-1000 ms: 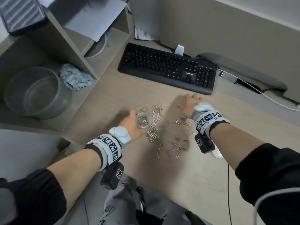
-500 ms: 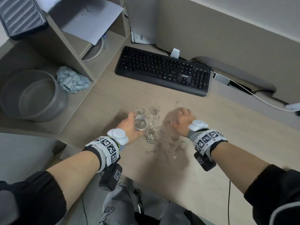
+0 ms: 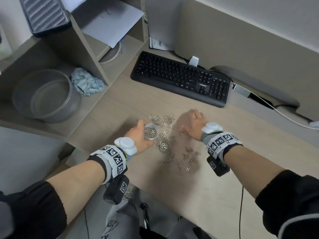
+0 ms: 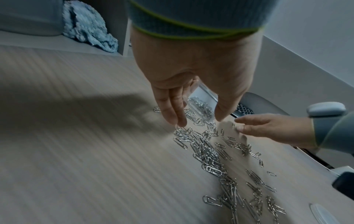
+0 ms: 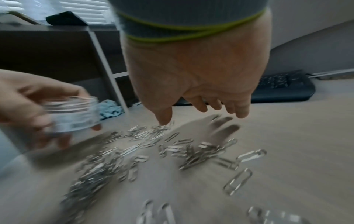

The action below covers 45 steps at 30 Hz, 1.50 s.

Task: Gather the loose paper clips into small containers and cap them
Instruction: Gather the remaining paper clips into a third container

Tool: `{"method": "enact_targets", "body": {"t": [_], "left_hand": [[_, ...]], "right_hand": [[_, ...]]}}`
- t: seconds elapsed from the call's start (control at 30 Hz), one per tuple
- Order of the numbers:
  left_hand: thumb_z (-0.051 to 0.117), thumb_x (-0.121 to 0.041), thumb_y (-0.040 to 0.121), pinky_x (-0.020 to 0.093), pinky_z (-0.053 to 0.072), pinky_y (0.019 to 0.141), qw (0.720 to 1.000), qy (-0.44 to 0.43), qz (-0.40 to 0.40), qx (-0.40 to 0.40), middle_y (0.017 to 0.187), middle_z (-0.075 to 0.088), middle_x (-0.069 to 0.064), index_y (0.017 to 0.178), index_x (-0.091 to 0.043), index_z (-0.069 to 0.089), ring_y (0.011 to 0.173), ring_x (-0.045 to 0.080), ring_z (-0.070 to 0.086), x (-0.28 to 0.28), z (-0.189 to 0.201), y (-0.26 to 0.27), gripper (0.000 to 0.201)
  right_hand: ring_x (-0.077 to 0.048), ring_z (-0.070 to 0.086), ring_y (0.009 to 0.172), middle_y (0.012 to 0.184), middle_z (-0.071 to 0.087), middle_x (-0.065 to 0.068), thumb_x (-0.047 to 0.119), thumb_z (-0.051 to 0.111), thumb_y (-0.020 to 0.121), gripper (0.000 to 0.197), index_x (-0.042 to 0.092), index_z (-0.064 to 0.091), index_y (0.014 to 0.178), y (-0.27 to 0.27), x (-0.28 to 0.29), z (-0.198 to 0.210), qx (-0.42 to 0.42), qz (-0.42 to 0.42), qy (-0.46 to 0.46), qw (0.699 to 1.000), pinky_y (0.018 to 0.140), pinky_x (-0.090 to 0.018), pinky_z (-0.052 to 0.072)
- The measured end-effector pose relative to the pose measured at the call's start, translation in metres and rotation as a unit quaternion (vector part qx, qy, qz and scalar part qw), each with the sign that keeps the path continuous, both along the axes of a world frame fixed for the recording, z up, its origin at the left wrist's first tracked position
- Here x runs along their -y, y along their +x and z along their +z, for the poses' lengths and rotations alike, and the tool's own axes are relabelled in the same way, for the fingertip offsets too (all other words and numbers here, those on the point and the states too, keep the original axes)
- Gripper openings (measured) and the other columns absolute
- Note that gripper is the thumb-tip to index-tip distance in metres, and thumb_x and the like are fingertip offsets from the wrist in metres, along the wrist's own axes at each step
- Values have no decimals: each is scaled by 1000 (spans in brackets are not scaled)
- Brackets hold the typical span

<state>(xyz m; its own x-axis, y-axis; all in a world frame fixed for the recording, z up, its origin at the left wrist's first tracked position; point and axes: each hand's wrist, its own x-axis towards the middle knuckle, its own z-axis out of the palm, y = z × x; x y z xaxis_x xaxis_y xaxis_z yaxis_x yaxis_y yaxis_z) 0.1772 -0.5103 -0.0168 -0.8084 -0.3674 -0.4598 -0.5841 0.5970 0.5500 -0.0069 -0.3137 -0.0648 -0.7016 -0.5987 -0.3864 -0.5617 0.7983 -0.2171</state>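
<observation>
1. Fingers (image 5: 30, 115) of the left hand (image 3: 140, 135) curl round a small clear jar (image 3: 151, 133), holding it just above the surface (image 3: 215, 187); the jar is open and holds some paper clips.
2. Right hand (image 3: 194, 125) is near the jar on its right, palm down, with fingers (image 5: 240, 109) spread and loosely extended over the surface, holding nothing that shows.
3. Right thumb tip reaches down to the clips beside the jar; whether it touches one cannot be told.
4. Loose paper clips (image 3: 164, 145) lie scattered on the surface around and below the jar, thickest just beside it, thinning toward the person.
5. Beyond the jar, well apart, a black keyboard (image 3: 181, 78) lies on the surface.
6. Left of the jar, a shelf unit holds a crumpled blue cloth (image 3: 86, 82) and a grey round bin (image 3: 46, 95).
7. A round clear lid (image 4: 323, 215) lies flat on the surface, on the person's side of the clips, apart from the jar.
</observation>
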Motion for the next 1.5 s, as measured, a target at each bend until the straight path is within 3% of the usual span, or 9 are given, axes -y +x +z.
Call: {"method": "enact_targets", "body": {"t": [0.23,0.47,0.57,0.67,0.83,0.9,1.03,1.17,1.5], "left_hand": [[75,-33,78,29,40,65,1000,-12,-4,19,94,60,0,129,-15,37,80,24,59,6,7,4,67],[74,-28,80,27,38,63,1000,-18,-21,4,84,56,-7,124,-17,38,75,20,56,-6,12,2,59],[74,-30,78,29,40,65,1000,-17,-21,10,94,62,-1,126,-16,37,78,23,59,-8,9,4,62],[74,-30,78,29,41,65,999,-16,-27,16,97,63,1,126,-15,36,80,24,60,-9,8,6,62],[73,-29,79,29,40,61,999,-19,-37,23,95,62,1,123,-16,37,74,20,58,-11,10,7,58],[73,-30,79,29,40,60,999,-21,-42,28,94,60,0,122,-15,37,73,19,56,-12,11,6,58],[74,-32,78,29,41,62,999,-22,-38,26,92,58,-2,121,-16,37,73,20,56,-14,8,7,58],[75,-32,79,28,40,68,999,-20,-36,22,100,59,0,127,-17,35,80,22,55,-18,6,12,64],[74,-32,79,29,40,68,998,-28,-49,29,99,58,2,127,-16,36,80,25,55,-20,7,13,64]], "right_hand": [[-23,40,128,147,33,-4,53,46,93,69,6,36,142,10,1,7,7,38,71,997,102,-42,45],[-28,11,149,163,11,-8,56,43,95,81,7,15,154,75,-25,9,82,72,35,993,121,-42,18],[-26,27,142,154,27,0,48,51,93,63,20,34,147,57,-38,2,73,-13,-46,996,115,-40,30],[-26,30,133,140,30,0,50,47,86,56,23,44,135,42,-45,-4,47,-82,26,995,109,-46,36],[-34,14,144,156,13,-11,53,49,90,73,15,27,148,88,-40,-7,43,13,67,997,113,-49,31],[-33,20,141,151,23,-10,54,51,89,68,23,30,146,99,-37,-2,46,40,22,998,112,-47,33],[-27,36,132,144,33,-3,56,47,86,65,23,38,141,76,-46,-5,73,-58,-35,995,106,-45,40],[-30,38,120,132,34,-7,58,44,88,65,15,38,136,66,-61,0,21,-119,116,986,93,-47,46],[-31,39,126,137,39,-9,55,49,89,65,15,37,138,117,-31,8,62,-25,17,998,99,-46,43]]}}
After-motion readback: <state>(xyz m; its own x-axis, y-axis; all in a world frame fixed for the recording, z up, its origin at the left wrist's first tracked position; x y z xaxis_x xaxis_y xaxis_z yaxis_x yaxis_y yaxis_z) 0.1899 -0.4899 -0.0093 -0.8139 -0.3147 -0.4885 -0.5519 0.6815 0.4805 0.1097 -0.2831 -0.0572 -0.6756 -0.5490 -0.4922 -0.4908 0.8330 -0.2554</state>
